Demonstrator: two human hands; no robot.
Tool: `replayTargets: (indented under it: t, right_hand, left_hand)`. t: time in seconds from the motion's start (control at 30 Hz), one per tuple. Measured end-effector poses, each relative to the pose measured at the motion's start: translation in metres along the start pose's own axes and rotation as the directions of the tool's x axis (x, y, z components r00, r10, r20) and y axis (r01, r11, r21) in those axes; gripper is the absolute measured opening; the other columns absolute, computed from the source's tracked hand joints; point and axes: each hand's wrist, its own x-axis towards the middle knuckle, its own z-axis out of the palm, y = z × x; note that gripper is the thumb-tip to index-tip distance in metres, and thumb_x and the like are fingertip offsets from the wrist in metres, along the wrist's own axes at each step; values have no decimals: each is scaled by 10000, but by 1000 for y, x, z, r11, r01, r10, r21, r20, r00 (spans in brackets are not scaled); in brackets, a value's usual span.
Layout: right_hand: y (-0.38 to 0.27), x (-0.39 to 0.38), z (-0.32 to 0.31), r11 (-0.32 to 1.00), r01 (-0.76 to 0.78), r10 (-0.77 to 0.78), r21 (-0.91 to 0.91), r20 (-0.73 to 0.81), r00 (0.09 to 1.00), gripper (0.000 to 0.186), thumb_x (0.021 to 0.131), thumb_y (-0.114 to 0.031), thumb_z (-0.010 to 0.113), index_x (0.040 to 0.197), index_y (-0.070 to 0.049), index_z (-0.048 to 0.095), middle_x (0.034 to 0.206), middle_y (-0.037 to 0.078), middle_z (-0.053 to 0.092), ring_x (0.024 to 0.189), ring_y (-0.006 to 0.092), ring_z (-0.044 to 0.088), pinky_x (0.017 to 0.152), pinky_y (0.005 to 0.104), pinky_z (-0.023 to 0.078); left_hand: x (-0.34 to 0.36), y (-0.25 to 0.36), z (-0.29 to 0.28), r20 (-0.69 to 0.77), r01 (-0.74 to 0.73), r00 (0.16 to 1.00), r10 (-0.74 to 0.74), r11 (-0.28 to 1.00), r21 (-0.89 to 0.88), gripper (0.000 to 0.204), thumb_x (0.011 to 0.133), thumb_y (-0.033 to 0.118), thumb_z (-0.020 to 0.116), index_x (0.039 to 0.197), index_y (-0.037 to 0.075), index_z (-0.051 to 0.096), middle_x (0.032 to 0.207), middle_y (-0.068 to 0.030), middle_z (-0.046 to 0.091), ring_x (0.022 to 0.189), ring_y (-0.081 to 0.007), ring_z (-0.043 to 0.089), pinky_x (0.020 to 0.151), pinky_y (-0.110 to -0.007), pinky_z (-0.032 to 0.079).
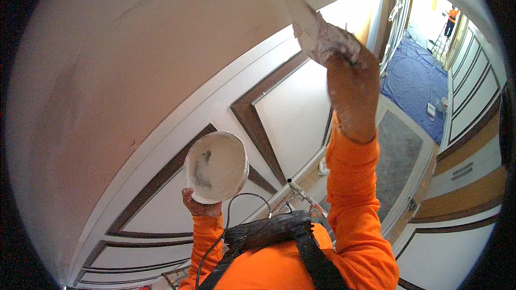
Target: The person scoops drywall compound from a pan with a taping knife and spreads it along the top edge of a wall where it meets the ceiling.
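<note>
Right hand [344, 48], smeared with white plaster, grips a broad flat plaster-coated trowel blade [302, 21] pressed to the pale curved ceiling [134, 37], probably spreading filler. Left hand [200, 204] clasps a round white plaster-streaked tub [216, 166] from below, mouth tilted up within the blade's reach.

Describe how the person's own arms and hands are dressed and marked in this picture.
Both arms wear bright orange long sleeves. The hands are bare: the right hand is smeared with white plaster, the left hand shows little of it. Dark harness straps cross the chest.
</note>
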Motion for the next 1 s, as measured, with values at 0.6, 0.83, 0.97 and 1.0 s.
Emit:
replayTargets:
  t: [0.6, 0.83, 0.97, 1.0]
  right_hand:
    - [58, -58, 111, 686, 539, -636, -489, -42, 771, 293, 814, 13, 475, 1080, 14, 597, 1205, 156, 551, 1103, 313, 535, 961, 401, 401]
    - [54, -78, 74, 813, 354, -473, -462, -170, 864, 303, 830, -168, 533, 1108, -63, 594, 1131, 146, 585, 1056, 300, 557, 871, 372, 457]
    - [12, -26, 63, 785, 206, -324, -584, -104, 940, 365, 697, -34, 506, 1052, -19, 586, 838, 147, 610, 672, 319, 597, 625, 373, 515]
    - [5, -23, 70, 708, 236, -389, -666, -88, 917, 358, 691, -36, 515, 1041, -32, 592, 811, 132, 608, 627, 305, 592, 586, 366, 515]
  left_hand:
    - [-4, 17, -40, -130, 61, 989, -76, 991, -119, 688, 657, 255, 556, 1309, 98, 405, 1315, -97, 446, 1198, -306, 431, 986, -535, 362]
    - [1, 17, -37, -95, 80, 991, -93, 988, -131, 681, 654, 252, 539, 1307, 109, 410, 1304, -98, 462, 1201, -301, 433, 984, -538, 360]
    - [-6, 20, -56, -44, 107, 993, -114, 986, -128, 705, 699, 353, 553, 1320, 66, 380, 1335, -131, 426, 1221, -333, 404, 1009, -539, 334]
    - [-5, 18, -53, -26, 107, 993, -112, 986, -127, 712, 701, 369, 552, 1322, 67, 377, 1341, -129, 420, 1224, -335, 401, 1009, -544, 332]
